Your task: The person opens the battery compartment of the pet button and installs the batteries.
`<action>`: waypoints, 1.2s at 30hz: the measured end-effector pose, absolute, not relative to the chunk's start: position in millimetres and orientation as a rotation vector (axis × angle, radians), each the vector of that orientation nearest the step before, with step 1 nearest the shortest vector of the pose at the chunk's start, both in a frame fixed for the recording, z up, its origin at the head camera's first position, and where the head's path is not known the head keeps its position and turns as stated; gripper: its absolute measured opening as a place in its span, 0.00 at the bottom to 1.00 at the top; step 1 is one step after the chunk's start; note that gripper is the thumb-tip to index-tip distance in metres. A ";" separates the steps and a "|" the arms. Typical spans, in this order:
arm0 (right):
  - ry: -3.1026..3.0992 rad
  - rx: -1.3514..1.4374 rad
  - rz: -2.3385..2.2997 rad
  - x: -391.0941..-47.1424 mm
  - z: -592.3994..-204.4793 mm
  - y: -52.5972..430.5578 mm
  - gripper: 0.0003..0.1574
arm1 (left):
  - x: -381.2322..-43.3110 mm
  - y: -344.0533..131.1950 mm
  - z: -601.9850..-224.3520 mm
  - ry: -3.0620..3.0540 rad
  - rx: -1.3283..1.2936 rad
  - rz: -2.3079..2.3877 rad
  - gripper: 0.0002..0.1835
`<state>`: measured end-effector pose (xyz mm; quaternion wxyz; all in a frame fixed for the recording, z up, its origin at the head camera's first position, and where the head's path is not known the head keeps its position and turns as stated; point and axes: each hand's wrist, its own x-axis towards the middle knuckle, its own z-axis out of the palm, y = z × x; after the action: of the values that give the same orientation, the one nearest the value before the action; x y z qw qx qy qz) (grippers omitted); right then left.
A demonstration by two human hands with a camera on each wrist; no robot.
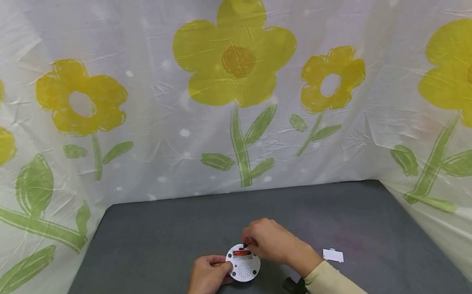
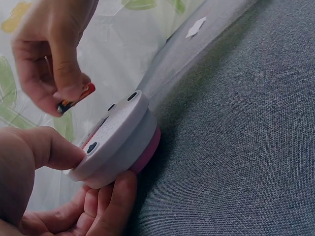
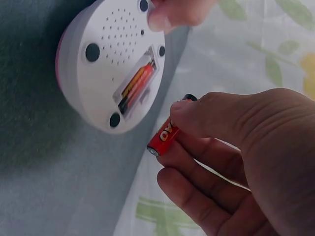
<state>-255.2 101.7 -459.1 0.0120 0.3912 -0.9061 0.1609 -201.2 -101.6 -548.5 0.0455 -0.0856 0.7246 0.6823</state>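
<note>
My left hand (image 1: pixel 208 279) grips the edge of a round white device (image 1: pixel 245 269), thumb on its upturned face and fingers beneath. That face has small holes, dark round feet and an uncovered battery compartment (image 3: pixel 118 94); a pink part (image 2: pixel 149 152) shows on the far side. One red and black battery (image 3: pixel 138 84) lies in the compartment. Just off the device's edge, my right hand (image 1: pixel 273 242) pinches a second red and black battery (image 3: pixel 167 135) between thumb and fingers. In the right wrist view this battery is apart from the compartment.
A small white cover (image 1: pixel 333 255) with a tab lies on the dark grey tabletop (image 1: pixel 161 232), right of the right forearm. Hanging white sheets (image 1: pixel 160 144) with yellow flowers border the table at the back and both sides.
</note>
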 end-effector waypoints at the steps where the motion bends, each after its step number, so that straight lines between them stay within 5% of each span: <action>1: -2.825 1.226 0.507 -255.6 -459.1 99.4 0.06 | -201.3 -101.7 -548.4 2.214 -0.259 2.081 0.17; 36: -2.811 1.308 0.406 -256.8 -481.1 74.4 0.06 | -201.9 -103.2 -546.6 2.253 -0.274 2.034 0.16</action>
<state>-256.8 74.4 -481.1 0.0075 0.4182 -0.8990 0.1298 -201.9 -103.2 -546.6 0.0472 -0.0899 0.7385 0.6666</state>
